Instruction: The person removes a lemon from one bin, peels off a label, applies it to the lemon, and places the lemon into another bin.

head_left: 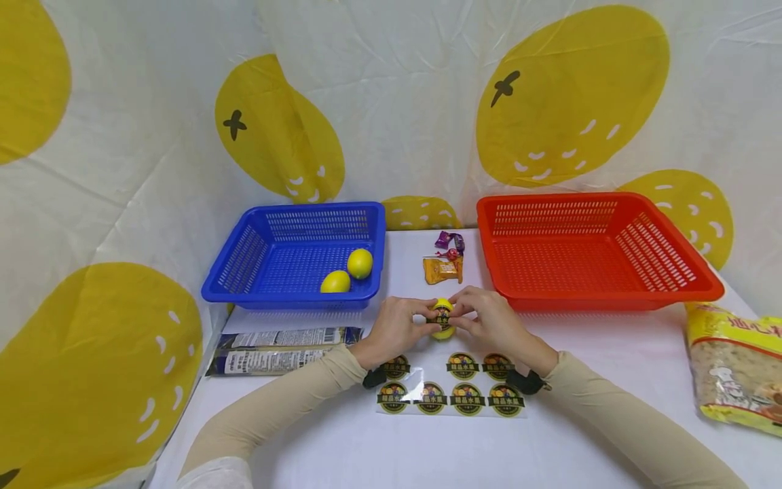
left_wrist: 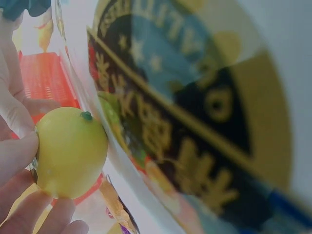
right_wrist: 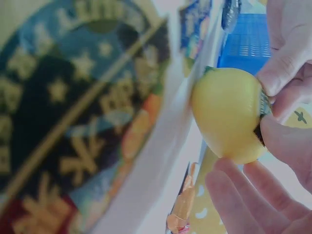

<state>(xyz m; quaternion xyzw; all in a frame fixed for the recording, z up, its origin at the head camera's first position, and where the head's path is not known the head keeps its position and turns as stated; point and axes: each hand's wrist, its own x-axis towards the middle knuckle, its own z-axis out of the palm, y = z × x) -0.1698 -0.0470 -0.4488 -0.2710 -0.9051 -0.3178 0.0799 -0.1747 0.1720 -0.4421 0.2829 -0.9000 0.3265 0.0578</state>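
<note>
A yellow lemon with a green stem end is held between my two hands over the table. A round black-and-gold sticker lies across its upper side. My left hand grips the lemon from the left, thumb and fingertips right at the sticker's edge. From the other side my right hand holds it too, its thumb on the sticker and its fingers under the lemon in the right wrist view. Just below the hands lies a sheet of the same stickers, partly covered by the wrists.
Two lemons sit in a blue basket at the back left. A red basket stands at the back right. Wrapped candies lie between them. Long packets are at the left, a yellow food bag at the right edge.
</note>
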